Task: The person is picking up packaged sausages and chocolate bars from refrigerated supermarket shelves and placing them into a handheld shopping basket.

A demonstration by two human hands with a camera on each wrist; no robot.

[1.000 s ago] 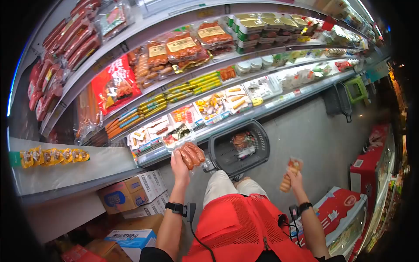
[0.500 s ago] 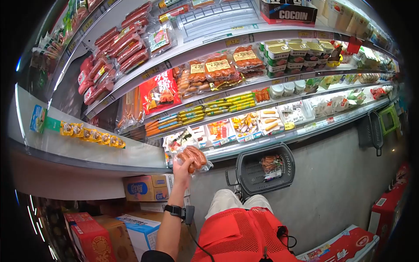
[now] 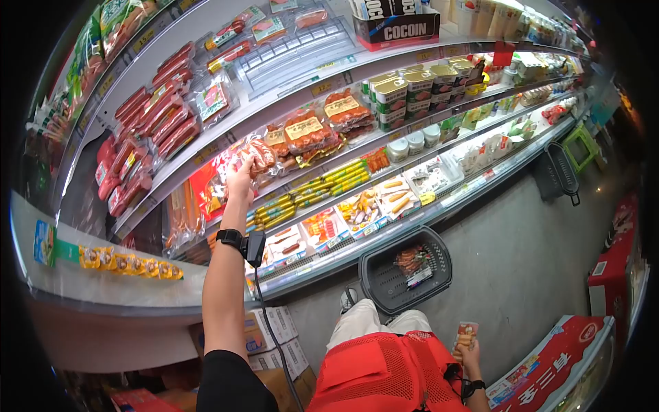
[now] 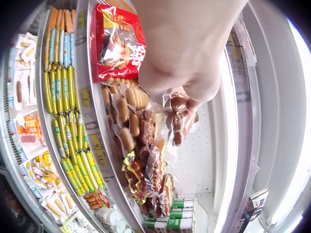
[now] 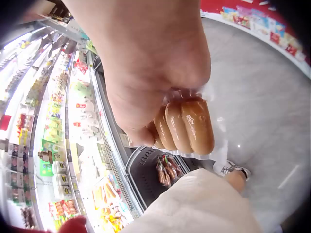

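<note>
**Item:** sausage pack (image 3: 259, 155) in clear vacuum film. Likely light, slick and pliable between firm links.
**Location:** held up against the chiller shelf (image 3: 322, 88), among like packs.
**Grip:** the left hand (image 3: 241, 175) pinches 1 end. The right hand (image 3: 468, 356) curls round a second sausage pack (image 3: 465, 335) at the hip.
**Handling:** best held across the links, not by the film.

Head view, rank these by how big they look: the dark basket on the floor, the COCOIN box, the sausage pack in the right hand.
1. dark basket, largest.
2. COCOIN box, smaller, cut off by the top edge.
3. sausage pack in the right hand, smallest, partly hidden by that hand.
</note>
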